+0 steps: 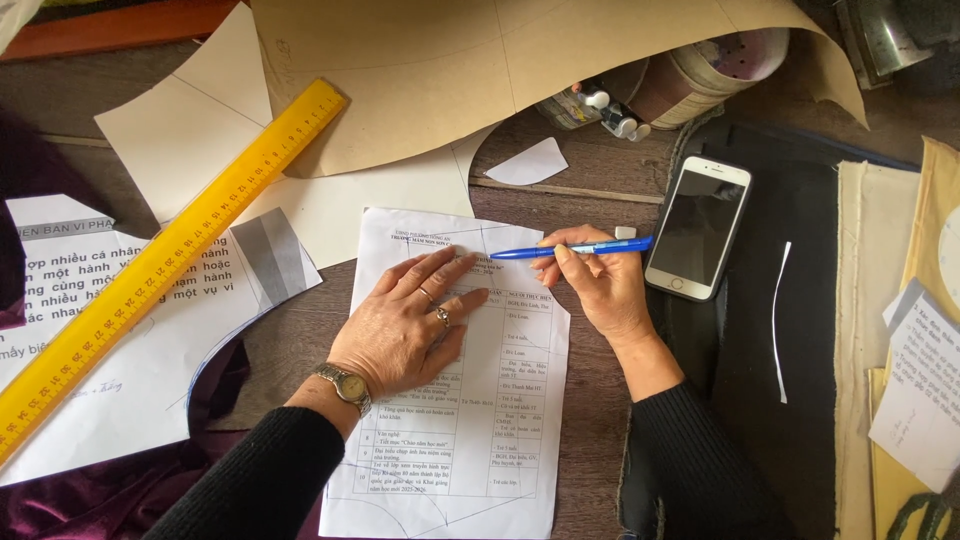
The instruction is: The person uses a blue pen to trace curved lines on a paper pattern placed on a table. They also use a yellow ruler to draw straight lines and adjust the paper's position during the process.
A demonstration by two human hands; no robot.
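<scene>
The right hand (598,285) has its grip closed around a blue pen (572,250), held level with its tip pointing left over the top of a printed sheet (505,440). The left hand (405,325) lies flat and released on that sheet, pressing it to the wooden table (300,340); it wears rings and a wristwatch (345,385). A white phone (697,227) lies just beside the right hand. A yellow ruler (165,265) slants across paper pattern pieces (200,130) well to the left.
</scene>
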